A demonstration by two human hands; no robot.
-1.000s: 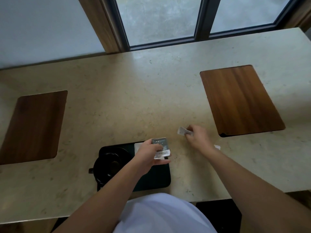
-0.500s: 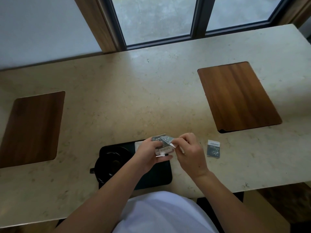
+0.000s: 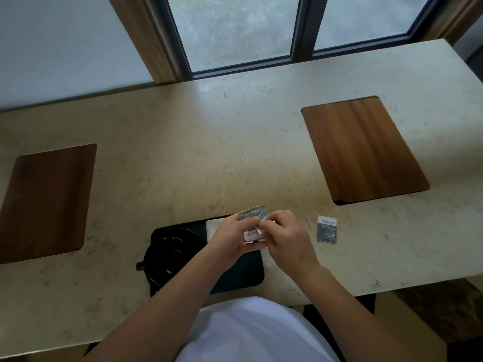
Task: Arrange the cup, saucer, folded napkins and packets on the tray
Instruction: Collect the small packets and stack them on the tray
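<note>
A dark tray (image 3: 243, 275) lies at the counter's near edge. On its left part stands a black cup (image 3: 170, 254) on a black saucer (image 3: 156, 273), handle to the left. A white folded napkin (image 3: 213, 227) lies at the tray's back, partly hidden by my hands. My left hand (image 3: 230, 241) holds a small stack of grey-and-white packets (image 3: 253, 214) above the tray. My right hand (image 3: 285, 236) pinches the same stack from the right. One more grey packet (image 3: 326, 229) lies flat on the counter, right of the tray.
The pale stone counter (image 3: 235, 152) has two inset wooden boards, one at the left (image 3: 44, 202) and one at the back right (image 3: 363, 150). A window and a wall run behind the counter. My white shirt fills the bottom of the view.
My right hand has brought a packet from the counter to the stack in my left hand. Both hands now meet over the tray. One packet on the counter has come into view.
</note>
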